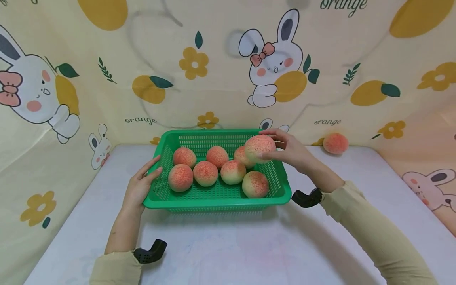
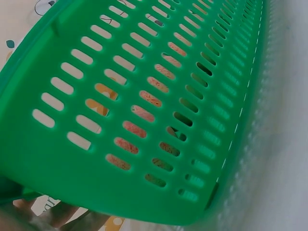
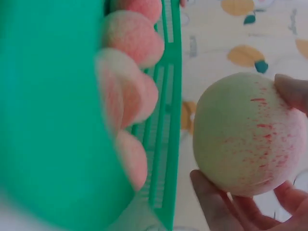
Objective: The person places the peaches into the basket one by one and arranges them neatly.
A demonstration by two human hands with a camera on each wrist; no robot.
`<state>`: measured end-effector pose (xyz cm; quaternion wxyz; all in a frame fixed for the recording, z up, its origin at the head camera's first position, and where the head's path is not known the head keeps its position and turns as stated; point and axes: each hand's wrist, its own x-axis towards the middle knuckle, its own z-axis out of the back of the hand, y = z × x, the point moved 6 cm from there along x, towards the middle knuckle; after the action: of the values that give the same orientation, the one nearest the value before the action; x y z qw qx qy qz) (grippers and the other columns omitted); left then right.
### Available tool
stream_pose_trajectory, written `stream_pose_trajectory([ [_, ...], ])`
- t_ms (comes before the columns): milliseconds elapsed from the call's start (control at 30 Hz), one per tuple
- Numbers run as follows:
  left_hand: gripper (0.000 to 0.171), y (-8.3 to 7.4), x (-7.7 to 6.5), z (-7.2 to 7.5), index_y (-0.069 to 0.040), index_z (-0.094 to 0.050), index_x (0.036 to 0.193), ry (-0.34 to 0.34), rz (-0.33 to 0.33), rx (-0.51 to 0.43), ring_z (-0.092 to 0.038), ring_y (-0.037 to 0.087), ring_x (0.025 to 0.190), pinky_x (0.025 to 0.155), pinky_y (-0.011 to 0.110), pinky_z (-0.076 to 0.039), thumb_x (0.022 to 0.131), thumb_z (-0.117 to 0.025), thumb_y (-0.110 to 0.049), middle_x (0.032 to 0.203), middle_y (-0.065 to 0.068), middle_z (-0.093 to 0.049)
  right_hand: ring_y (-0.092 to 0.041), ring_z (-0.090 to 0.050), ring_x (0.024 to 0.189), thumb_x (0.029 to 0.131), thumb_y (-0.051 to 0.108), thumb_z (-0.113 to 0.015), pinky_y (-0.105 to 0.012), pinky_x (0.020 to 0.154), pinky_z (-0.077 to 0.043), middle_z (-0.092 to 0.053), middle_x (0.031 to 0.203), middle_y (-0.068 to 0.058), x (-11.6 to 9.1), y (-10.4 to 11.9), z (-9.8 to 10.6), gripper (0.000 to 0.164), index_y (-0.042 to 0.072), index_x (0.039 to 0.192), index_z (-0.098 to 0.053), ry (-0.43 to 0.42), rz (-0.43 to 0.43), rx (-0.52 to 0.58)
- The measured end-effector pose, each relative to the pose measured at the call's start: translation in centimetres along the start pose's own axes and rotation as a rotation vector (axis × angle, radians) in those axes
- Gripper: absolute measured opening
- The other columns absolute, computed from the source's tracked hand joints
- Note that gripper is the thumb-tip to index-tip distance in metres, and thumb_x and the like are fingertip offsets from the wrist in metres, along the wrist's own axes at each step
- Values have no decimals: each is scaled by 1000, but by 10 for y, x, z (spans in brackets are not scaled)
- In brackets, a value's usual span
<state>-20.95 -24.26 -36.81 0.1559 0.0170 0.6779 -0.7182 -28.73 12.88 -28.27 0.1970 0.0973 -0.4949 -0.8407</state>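
A green plastic basket [image 1: 221,202] with slotted sides holds several pink-and-cream peaches [image 1: 206,173]. My left hand [image 1: 138,188] grips the basket by its left end, thumb and fingers at the rim. In the left wrist view, fingers [image 2: 60,214] show beyond the basket's slotted wall [image 2: 139,96]. My right hand [image 1: 290,150] holds one peach [image 1: 259,148] above the basket's back right corner. Seen from the right wrist, that held peach [image 3: 248,137] sits between the thumb and the curled fingers, apart from the basket.
Another peach [image 1: 335,143] lies at the back right of the white table [image 1: 228,245], against the patterned cloth backdrop [image 1: 221,95]. Black wrist-worn devices [image 1: 151,252] show at both cuffs.
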Motion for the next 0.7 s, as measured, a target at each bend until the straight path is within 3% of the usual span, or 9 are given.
stream_pose_trajectory([
  [233,49,0,1,-1,-32,-41,146,0,7,-17,-38,17,132,80,12,-47,98,-55,-30,157,0,-26,-32,-52,112,83,17,-73,-35,88,-47,-52,132,-14,3,12,-19,59,8,137,-50,62,-31,-49],
  [467,49,0,0,0,-33,-42,145,-9,10,-10,-37,19,134,79,11,-47,98,-55,-31,157,0,-27,-30,-51,112,78,27,-79,-39,85,-49,-52,130,-6,8,22,-40,59,18,131,-54,147,-65,-113],
  [700,49,0,0,0,-30,-42,146,-14,1,-27,-34,19,137,79,10,-46,98,-55,-28,158,-2,-24,-25,-54,107,77,27,-79,-36,86,-49,-57,126,-4,17,32,-63,57,19,129,-56,250,-62,-105],
])
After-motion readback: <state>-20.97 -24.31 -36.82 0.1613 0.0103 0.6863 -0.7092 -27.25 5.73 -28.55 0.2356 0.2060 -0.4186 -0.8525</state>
